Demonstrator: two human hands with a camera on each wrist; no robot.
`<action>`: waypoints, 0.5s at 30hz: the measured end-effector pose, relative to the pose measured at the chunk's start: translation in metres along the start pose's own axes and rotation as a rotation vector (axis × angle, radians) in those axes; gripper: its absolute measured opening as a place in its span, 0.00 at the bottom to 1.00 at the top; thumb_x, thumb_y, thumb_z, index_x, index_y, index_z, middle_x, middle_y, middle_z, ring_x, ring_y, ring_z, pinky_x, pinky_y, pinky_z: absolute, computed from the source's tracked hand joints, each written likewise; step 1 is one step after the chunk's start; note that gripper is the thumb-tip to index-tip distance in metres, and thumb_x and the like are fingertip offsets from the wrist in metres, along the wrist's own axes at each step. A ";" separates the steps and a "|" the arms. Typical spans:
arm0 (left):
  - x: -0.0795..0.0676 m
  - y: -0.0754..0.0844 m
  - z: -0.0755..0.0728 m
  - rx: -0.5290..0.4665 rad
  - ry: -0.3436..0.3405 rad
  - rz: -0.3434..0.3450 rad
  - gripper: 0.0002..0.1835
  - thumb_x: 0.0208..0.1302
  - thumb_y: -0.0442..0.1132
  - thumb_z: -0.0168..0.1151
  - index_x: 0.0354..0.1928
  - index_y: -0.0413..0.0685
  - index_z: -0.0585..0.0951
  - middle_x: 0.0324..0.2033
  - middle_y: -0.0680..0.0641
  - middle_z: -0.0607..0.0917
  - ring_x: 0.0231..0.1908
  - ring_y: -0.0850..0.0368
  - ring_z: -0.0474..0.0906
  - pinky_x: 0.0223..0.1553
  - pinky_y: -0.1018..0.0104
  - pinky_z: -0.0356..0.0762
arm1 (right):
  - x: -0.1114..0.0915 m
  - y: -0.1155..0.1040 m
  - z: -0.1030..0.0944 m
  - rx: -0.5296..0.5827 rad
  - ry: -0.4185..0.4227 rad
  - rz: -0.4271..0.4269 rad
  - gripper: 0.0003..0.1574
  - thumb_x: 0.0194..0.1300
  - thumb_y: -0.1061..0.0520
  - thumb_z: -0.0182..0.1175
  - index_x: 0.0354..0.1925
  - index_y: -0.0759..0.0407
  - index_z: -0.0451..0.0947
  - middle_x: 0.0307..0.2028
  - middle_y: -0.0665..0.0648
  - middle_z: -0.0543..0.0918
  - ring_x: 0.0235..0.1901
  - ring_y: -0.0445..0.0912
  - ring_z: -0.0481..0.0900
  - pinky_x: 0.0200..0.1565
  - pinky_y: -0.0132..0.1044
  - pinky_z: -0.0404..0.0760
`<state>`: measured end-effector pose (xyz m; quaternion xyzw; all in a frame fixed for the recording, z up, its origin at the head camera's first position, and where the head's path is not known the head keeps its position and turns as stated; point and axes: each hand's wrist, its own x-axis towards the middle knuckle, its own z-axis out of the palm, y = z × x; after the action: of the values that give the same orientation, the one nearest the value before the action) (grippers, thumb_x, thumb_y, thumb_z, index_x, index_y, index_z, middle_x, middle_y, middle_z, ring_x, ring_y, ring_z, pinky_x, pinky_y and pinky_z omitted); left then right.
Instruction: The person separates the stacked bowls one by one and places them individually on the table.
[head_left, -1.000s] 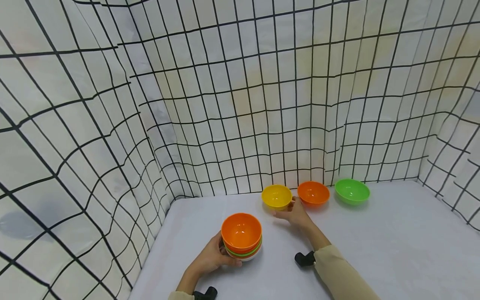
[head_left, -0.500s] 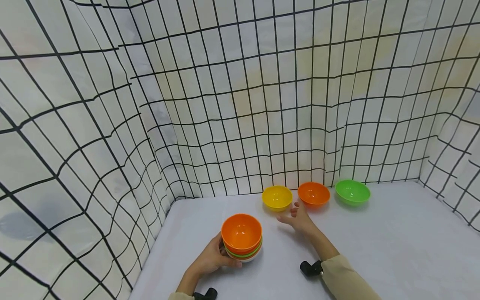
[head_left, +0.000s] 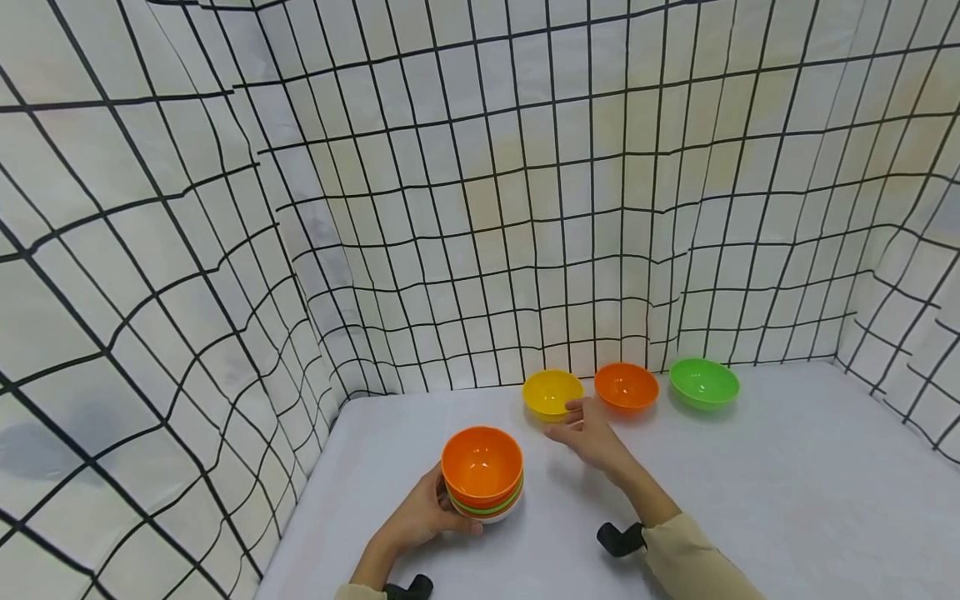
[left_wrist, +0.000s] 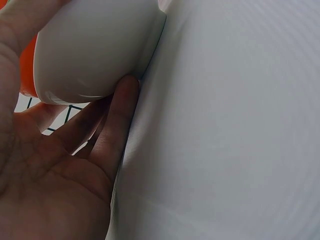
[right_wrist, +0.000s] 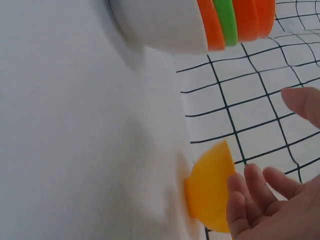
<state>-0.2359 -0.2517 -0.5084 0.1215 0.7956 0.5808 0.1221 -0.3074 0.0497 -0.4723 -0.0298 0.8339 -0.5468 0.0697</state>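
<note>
A stack of nested bowls (head_left: 482,467) stands on the table, an orange bowl on top, green and orange rims below it, and a white bowl (left_wrist: 95,50) at the bottom. My left hand (head_left: 426,512) grips the stack low on its left side, fingers and thumb curled round the white bowl. Farther back, a yellow bowl (head_left: 551,394) sits upright near the wall. Beside its right front edge is my right hand (head_left: 596,437), holding nothing. In the right wrist view its fingers (right_wrist: 257,185) are loosely bent and overlap the yellow bowl (right_wrist: 209,190), while the thumb is spread well away.
Right of the yellow bowl, an orange bowl (head_left: 627,387) and a green bowl (head_left: 704,383) continue the row along the back edge. A white wall with a black grid (head_left: 510,250) rises behind and at both sides. White cloth covers the table (head_left: 787,500).
My right hand first drew back a little from the yellow bowl, its fingers spreading, then came forward and left toward it again. The left hand and the stack have stayed in place.
</note>
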 end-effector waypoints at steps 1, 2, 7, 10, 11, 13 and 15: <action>0.000 0.000 0.000 0.002 0.001 -0.002 0.57 0.43 0.41 0.86 0.76 0.59 0.63 0.73 0.51 0.72 0.75 0.46 0.65 0.79 0.38 0.56 | -0.003 -0.003 0.002 0.001 -0.031 -0.025 0.46 0.63 0.42 0.71 0.67 0.61 0.64 0.58 0.62 0.76 0.54 0.53 0.78 0.57 0.50 0.85; 0.000 0.000 0.000 0.004 0.002 -0.003 0.57 0.43 0.41 0.86 0.76 0.59 0.63 0.73 0.51 0.72 0.75 0.46 0.65 0.79 0.38 0.56 | -0.005 -0.006 0.003 0.002 -0.068 -0.051 0.45 0.63 0.40 0.71 0.67 0.61 0.66 0.58 0.61 0.77 0.53 0.52 0.78 0.56 0.49 0.85; -0.001 0.001 0.001 0.018 0.007 0.000 0.57 0.44 0.42 0.86 0.77 0.57 0.62 0.72 0.50 0.73 0.73 0.46 0.67 0.78 0.38 0.58 | -0.015 -0.016 0.015 0.004 -0.253 -0.175 0.43 0.64 0.38 0.69 0.67 0.57 0.68 0.60 0.59 0.78 0.56 0.49 0.75 0.60 0.49 0.82; -0.002 0.002 0.001 0.029 0.011 0.003 0.57 0.45 0.42 0.85 0.77 0.57 0.62 0.72 0.50 0.73 0.73 0.45 0.68 0.77 0.37 0.60 | -0.020 -0.019 0.022 0.002 -0.328 -0.232 0.44 0.64 0.38 0.69 0.70 0.55 0.67 0.64 0.57 0.76 0.60 0.51 0.73 0.65 0.52 0.78; -0.002 0.002 0.001 0.032 0.013 0.002 0.57 0.45 0.42 0.85 0.77 0.57 0.62 0.72 0.50 0.73 0.73 0.45 0.68 0.77 0.38 0.60 | -0.022 -0.019 0.024 0.002 -0.349 -0.247 0.45 0.64 0.38 0.69 0.71 0.55 0.66 0.65 0.56 0.75 0.61 0.51 0.72 0.66 0.53 0.77; -0.002 0.002 0.001 0.037 0.016 0.001 0.56 0.45 0.42 0.85 0.76 0.57 0.63 0.72 0.50 0.73 0.72 0.45 0.68 0.76 0.38 0.61 | -0.025 -0.020 0.027 -0.001 -0.382 -0.273 0.48 0.63 0.38 0.69 0.72 0.54 0.64 0.66 0.55 0.74 0.63 0.51 0.71 0.68 0.53 0.75; -0.002 0.003 0.001 0.042 0.016 0.000 0.56 0.45 0.42 0.85 0.76 0.58 0.63 0.71 0.51 0.74 0.72 0.46 0.68 0.77 0.38 0.60 | -0.027 -0.020 0.031 -0.007 -0.410 -0.289 0.50 0.62 0.38 0.70 0.73 0.52 0.63 0.67 0.54 0.73 0.64 0.51 0.70 0.68 0.53 0.74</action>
<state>-0.2334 -0.2506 -0.5062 0.1192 0.8086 0.5649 0.1130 -0.2764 0.0171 -0.4636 -0.2593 0.7913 -0.5306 0.1582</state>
